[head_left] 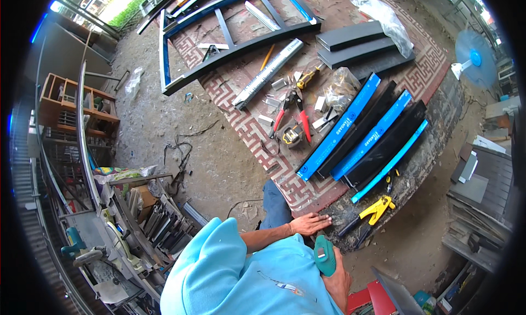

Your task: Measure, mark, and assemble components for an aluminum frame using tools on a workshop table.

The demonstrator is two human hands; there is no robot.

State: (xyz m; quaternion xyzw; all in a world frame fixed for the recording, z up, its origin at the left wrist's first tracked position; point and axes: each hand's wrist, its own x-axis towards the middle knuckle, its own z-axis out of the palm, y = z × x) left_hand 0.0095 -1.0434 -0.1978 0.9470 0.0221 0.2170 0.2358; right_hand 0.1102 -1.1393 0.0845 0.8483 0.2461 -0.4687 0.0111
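Observation:
My left hand [310, 223] lies with its fingers stretched out at the near edge of the rug-patterned table [307, 197]. Close to my body, my right hand [337, 282] is wrapped around a green power tool [324, 256] that looks like a drill. Its tip points toward the table edge beside my left hand, and what it touches there is hidden. A yellow hand tool with black handles [378, 210] rests at the table's edge, right of my hands. Beyond it lie blue-filmed metal profiles [345, 126] and black ones [386, 137], side by side.
Mid-table are red-handled snips [293, 109], a tape measure [292, 135], a screwdriver [309, 78] and a plastic bag [341, 89]. A dark metal frame [235, 49] overhangs the far left edge. A fan [475, 57] stands at right; a cable [181, 156] lies on the floor.

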